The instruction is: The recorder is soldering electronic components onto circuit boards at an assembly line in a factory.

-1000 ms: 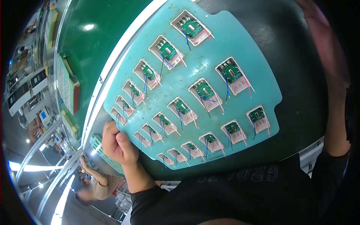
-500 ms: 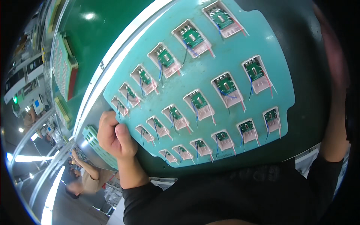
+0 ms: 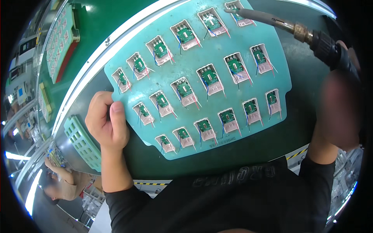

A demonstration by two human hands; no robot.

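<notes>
A teal tray (image 3: pixel 182 64) with rows of cut-outs lies tilted in front of me. Each cut-out holds a small pale plastic housing with a green circuit board (image 3: pixel 185 34) inside and thin blue, black and red wires hanging out. My left hand (image 3: pixel 107 124) is closed on the tray's left edge, thumb on top. My right hand (image 3: pixel 340 110), blurred, is wrapped round the black handle of a soldering iron (image 3: pixel 303 33). The iron's grey shaft points left, its tip over the housing (image 3: pixel 241 19) at the tray's far right corner. Whether the tip touches is unclear.
A pale rail (image 3: pixel 91 62) curves along the far left side of the bench. Beside my left wrist lies a slotted green tray (image 3: pixel 81 143). Beyond the rail stands another loaded tray (image 3: pixel 62 42) on a green surface. Another person (image 3: pixel 64 182) works at lower left.
My right hand has come in from the right with the soldering iron, its tip now over the far right corner. The tray and my left hand have shifted left and up in view.
</notes>
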